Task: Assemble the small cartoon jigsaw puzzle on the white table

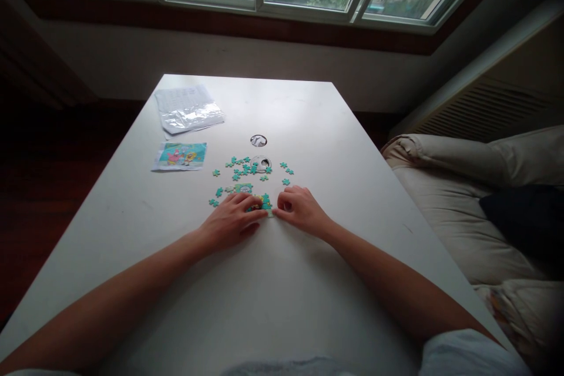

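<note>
A partly joined jigsaw puzzle [266,202] in green and yellow lies on the white table. Over its left side rests my left hand [232,215], palm down, fingers stretched out and covering part of the picture. At the puzzle's right edge is my right hand [303,210], its fingers curled in and the thumb tip touching the edge. Whether a piece sits between those fingertips is hidden. Just beyond my left fingers lies another joined section [244,188] with a pale figure on it. Loose green jigsaw pieces [245,169] are scattered beyond both hands.
A printed picture sheet [183,156] lies left of the pieces, with a clear plastic bag of papers [188,109] behind it. Two round holes, one a cable hole [258,141], break the white table [282,282]. A beige sofa [440,211] stands at the right.
</note>
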A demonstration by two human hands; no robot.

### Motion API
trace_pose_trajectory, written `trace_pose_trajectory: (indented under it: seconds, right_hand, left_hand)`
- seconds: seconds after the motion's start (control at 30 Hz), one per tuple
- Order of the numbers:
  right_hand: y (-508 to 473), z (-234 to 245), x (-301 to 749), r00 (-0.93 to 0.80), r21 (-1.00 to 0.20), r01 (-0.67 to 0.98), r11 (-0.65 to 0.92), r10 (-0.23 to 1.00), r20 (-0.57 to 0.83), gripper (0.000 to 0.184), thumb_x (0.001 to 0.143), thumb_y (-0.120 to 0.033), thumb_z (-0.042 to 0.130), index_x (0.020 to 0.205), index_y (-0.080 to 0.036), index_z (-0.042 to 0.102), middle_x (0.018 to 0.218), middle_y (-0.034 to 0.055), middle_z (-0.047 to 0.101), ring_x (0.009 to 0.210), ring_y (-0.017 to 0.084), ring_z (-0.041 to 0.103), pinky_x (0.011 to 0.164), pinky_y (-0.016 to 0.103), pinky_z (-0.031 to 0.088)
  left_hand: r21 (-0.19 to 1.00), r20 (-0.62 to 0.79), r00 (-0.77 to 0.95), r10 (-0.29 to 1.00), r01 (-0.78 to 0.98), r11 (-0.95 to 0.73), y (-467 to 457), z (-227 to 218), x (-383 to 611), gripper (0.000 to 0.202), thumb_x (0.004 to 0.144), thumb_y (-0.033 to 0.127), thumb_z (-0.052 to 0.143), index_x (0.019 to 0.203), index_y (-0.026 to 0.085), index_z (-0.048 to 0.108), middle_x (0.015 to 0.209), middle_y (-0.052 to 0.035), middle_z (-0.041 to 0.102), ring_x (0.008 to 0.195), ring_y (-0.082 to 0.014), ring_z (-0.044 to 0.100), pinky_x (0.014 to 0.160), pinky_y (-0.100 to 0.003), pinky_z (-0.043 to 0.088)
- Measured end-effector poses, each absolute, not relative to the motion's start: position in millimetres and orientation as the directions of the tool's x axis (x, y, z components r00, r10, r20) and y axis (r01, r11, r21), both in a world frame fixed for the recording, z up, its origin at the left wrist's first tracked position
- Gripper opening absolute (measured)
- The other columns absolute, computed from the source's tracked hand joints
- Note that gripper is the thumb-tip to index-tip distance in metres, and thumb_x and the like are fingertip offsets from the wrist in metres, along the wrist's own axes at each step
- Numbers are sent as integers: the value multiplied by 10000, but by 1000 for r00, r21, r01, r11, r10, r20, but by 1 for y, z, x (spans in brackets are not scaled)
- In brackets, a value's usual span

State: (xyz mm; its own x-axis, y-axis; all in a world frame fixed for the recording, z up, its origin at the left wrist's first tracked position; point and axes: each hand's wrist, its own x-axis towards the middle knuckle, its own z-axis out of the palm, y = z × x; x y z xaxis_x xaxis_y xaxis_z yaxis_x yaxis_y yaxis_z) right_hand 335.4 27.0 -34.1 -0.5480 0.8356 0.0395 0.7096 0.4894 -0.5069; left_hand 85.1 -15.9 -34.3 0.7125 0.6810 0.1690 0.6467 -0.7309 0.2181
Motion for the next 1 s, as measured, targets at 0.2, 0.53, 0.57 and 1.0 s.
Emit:
trace_pose_trajectory:
  seconds: [0.2, 0.53, 0.57, 1.0]
  right_hand:
    - [44, -48, 342, -349, -556, 727, 404, 914, 207, 203, 917, -286, 597, 743, -181, 596, 723, 4, 593, 711, 131, 491, 715, 267, 346]
    - [59, -61, 355, -236, -460, 813, 357, 924, 300, 109, 896, -259, 611, 958, -217, 691, 852, 49, 603, 871, 201, 515, 872, 329, 410]
    - [59, -61, 354, -238, -456, 816, 356, 925, 295, 115, 894, -272, 622, 968, -219, 693, 853, 50, 599, 873, 203, 513, 874, 331, 410]
    - [66, -63, 354, -284, -510, 759, 405, 911, 300, 147, 934, -267, 571, 988, -223, 701, 846, 42, 612, 861, 193, 527, 865, 325, 417]
  left_hand:
    - [213, 156, 726, 669, 637, -741, -21, -29, 87, 345, 975, 290, 553, 1318, 301, 594, 1264, -75, 587, 1135, -258, 520, 1006, -450, 455]
    - [224, 134, 792, 596, 561, -797, -26, -30, 92, 468, 985, 438, 541, 1437, 319, 507, 1474, -96, 474, 1332, -296, 445, 1115, -492, 399]
    - [230, 132, 797, 589, 553, -801, -27, -29, 93, 479, 981, 447, 548, 1439, 315, 506, 1480, -97, 473, 1344, -297, 439, 1123, -488, 394]
    - [206, 90, 780, 619, 594, -778, -39, -28, 102, 531, 980, 438, 552, 1478, 279, 458, 1551, -119, 409, 1411, -320, 389, 1156, -497, 361]
